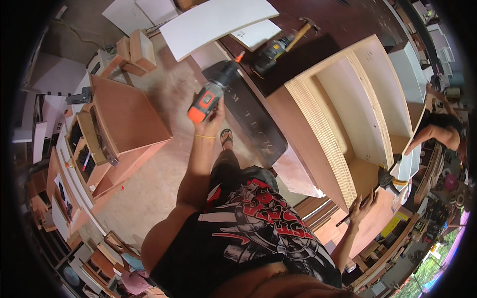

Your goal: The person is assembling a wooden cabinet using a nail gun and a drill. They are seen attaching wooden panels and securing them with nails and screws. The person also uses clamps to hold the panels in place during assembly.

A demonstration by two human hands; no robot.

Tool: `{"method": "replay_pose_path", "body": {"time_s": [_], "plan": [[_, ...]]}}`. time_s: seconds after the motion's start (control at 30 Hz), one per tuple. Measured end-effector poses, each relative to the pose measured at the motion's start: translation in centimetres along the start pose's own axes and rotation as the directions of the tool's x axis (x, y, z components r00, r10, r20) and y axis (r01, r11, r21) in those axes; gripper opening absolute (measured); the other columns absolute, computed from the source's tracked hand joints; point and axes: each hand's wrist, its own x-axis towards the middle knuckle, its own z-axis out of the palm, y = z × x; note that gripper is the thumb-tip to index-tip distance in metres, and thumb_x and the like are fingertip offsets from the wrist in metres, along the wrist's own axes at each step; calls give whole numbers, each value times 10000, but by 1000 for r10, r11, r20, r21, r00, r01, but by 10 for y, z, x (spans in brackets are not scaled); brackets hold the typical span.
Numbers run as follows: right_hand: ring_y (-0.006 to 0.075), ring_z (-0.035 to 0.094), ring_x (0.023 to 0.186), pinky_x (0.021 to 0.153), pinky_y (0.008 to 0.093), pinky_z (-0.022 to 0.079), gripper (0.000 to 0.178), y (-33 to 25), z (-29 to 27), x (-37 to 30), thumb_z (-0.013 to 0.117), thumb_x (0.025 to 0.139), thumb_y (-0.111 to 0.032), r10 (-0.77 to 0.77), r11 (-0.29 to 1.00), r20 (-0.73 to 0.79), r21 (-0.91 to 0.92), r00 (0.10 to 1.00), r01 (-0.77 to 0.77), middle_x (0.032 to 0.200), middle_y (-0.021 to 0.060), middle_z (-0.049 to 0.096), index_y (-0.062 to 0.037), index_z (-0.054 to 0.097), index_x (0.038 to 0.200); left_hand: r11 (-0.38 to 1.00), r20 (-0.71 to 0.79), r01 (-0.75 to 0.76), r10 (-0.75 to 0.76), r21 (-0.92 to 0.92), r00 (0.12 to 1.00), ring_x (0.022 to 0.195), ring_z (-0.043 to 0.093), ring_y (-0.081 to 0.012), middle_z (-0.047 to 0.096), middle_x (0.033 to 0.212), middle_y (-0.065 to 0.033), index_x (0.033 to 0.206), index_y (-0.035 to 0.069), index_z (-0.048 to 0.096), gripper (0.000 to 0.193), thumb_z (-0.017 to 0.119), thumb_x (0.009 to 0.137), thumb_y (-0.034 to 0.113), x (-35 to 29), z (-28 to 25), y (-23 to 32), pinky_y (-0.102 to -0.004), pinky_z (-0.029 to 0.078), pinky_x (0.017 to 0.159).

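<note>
My left hand grips a cordless drill, black and grey with orange parts, out in front of me. An orange tip shows at the drill's far end. To the right, a plywood cabinet with an inner divider stands on the dark worktable. My right hand is beside the cabinet's near end, its fingers stretched out. A thin dark stick-like piece shows by its thumb; whether the hand holds it I cannot tell. Close to those fingers is a black and yellow tool, possibly a clamp or another drill.
A second drill and a hammer lie on the dark worktable. White panels sit at the far side. A brown cabinet with a tool tray stands left. Another person works at right; one more is lower left.
</note>
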Motion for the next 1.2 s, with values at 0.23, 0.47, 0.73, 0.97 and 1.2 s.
{"method": "replay_pose_path", "body": {"time_s": [0.23, 0.47, 0.73, 0.97, 1.2], "plan": [[443, 508, 1248, 1044, 564, 436, 483, -35, -4, -11, 644, 1005, -258, -318, 909, -176, -337, 932, 246, 1329, 276, 509, 35, 510, 1364, 997, -202, 39, -51, -61, 978, 1095, 675, -296, 708, 1146, -128, 1051, 37, 692, 335, 746, 897, 330, 41, -4, 17, -479, 586, 971], [325, 623, 1100, 896, 421, 561, 280, -213, 66, 83, 633, 1013, -151, -246, 892, -407, 260, 880, 369, 1213, 188, 595, 50, 603, 1206, 685, 317, -445, 315, 576, 895, 1133, 661, -269, 720, 1155, -85, 1156, 69, 663, 328, 689, 929, 304, -34, -34, 77, -415, 507, 1053], [251, 622, 1032, 857, 343, 542, 347, -367, 128, 104, 670, 999, -228, -421, 613, -69, 713, 905, 340, 1132, 167, 614, 57, 594, 1183, 608, 225, -750, 717, 262, 660, 1146, 660, -315, 675, 1177, -190, 1193, 14, 603, 420, 594, 992, 383, -226, 15, 175, -490, 536, 1019], [179, 642, 956, 828, 318, 534, 281, -464, 193, 61, 682, 992, -241, -654, 668, 408, 706, 637, 235, 1060, 96, 673, -9, 652, 1147, 339, 308, -934, 882, 117, 358, 1165, 632, -328, 623, 1301, -203, 1320, -71, 530, 571, 560, 984, 390, -334, -3, 301, -455, 476, 1073], [234, 664, 739, 677, 338, 514, 253, -725, 273, -99, 731, 913, -187, -933, 360, 322, 837, 161, 412, 952, 159, 696, 14, 695, 1062, 104, 138, -994, 985, 27, 107, 1089, 670, -253, 684, 1157, -139, 1229, 42, 596, 397, 615, 964, 337, -405, -1, 414, -400, 540, 1001]]}}
